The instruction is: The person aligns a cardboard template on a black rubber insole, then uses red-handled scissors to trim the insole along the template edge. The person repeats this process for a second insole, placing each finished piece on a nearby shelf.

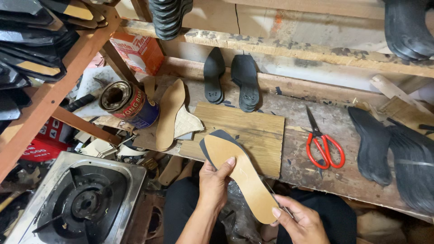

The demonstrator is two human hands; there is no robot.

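My left hand grips a tan shoe insole with a dark sole layer under it, thumb pressed on its top face. My right hand touches the heel end of the same insole and holds a thin metal tool, mostly hidden. The insole hangs in front of a wooden board on the workbench. Another tan insole leans against a tin can to the left.
Red-handled scissors lie on the bench to the right. Two black soles lean at the back, more black soles lie at far right. A metal gas stove sits lower left. Stacked soles fill a wooden rack at upper left.
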